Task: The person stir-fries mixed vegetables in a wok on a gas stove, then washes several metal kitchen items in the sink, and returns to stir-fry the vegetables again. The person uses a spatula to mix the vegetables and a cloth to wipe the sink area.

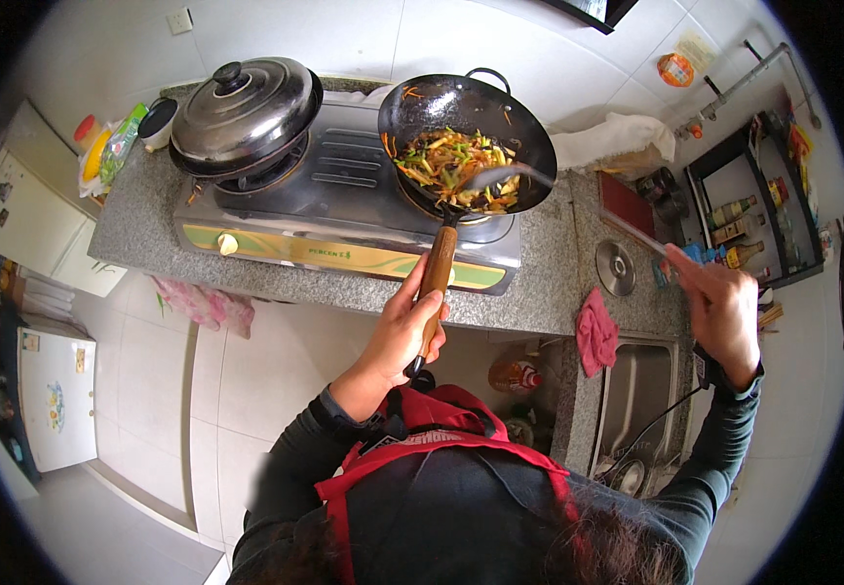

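My left hand (404, 329) is closed around the wooden handle (438, 270) of a black wok (513, 139), which sits tilted over the right burner of a gas stove (349, 219). Shredded vegetables, orange and green among them, form a heap of food (458, 164) in the wok. My right hand (718, 307), raised at the right, grips the long handle of a metal spatula (499, 175). Its blade is blurred and lies over the right part of the food. On the left burner stands a second pan with a domed metal lid (243, 117).
A metal lid (616, 268) and a pink cloth (597, 333) lie right of the stove, near the sink (637, 395). A black rack (751, 205) holds bottles behind my right hand. A dark-rimmed cup (157, 124) stands at the counter's left end.
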{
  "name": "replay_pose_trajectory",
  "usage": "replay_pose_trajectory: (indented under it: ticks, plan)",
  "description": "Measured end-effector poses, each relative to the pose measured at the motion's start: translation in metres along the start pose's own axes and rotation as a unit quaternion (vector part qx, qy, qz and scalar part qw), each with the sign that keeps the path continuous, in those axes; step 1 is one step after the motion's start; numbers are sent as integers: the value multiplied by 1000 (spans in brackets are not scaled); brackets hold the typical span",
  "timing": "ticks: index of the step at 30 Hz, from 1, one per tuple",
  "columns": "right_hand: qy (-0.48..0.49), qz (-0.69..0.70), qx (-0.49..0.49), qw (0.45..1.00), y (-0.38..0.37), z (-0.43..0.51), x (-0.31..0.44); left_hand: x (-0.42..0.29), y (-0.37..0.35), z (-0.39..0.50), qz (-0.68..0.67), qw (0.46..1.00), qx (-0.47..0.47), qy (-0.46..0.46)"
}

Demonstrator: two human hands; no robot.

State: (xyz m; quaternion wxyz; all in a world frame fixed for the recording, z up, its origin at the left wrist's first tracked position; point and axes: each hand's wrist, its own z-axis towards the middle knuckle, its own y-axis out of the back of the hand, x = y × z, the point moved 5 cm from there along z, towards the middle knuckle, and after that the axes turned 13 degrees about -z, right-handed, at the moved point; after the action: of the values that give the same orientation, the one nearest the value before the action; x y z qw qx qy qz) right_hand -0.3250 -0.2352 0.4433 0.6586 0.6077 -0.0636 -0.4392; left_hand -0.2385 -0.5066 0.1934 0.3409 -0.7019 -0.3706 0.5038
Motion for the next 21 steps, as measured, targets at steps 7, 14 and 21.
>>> replay_pose_trajectory:
  ticks: [7, 14, 21]
  plan:
    - [-35, -16, 41, 998, -81, 10, 49, 1, -2, -1, 1, 1000, 0, -2]
    - [-161, 125, -37, 978, -72, 11, -14, 3, 1, 1, -1, 1000, 2, -8]
    - [-156, 128, 53, 978, -122, 66, 24, 2, 1, 1, -7, 1000, 16, -4]
